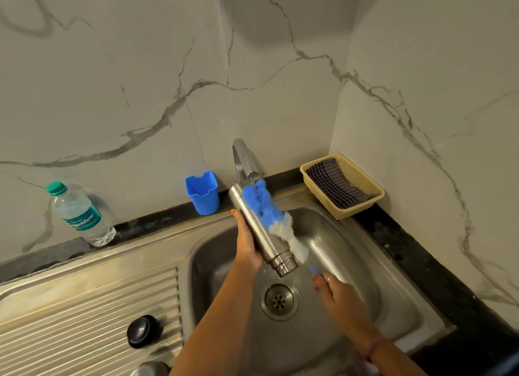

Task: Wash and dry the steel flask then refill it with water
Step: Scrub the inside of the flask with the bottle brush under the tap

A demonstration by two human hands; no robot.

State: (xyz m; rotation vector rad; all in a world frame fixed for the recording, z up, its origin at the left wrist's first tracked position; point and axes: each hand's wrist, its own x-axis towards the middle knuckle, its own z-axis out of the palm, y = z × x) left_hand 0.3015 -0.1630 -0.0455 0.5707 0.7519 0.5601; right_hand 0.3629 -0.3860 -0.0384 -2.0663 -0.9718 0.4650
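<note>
Hands work above the steel sink (365, 266): the right hand (334, 290) pinches the handle of a blue-and-white bottle brush (269, 212), the left hand (247, 243) grips the cylindrical steel flask (257, 225), tilted mouth-down under the running chrome tap (243, 158). Wet steel may slip from that grip into the basin.

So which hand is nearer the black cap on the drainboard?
Left. The left hand holds the steel flask above the basin, toward the black cap; the right hand is farther right.
</note>
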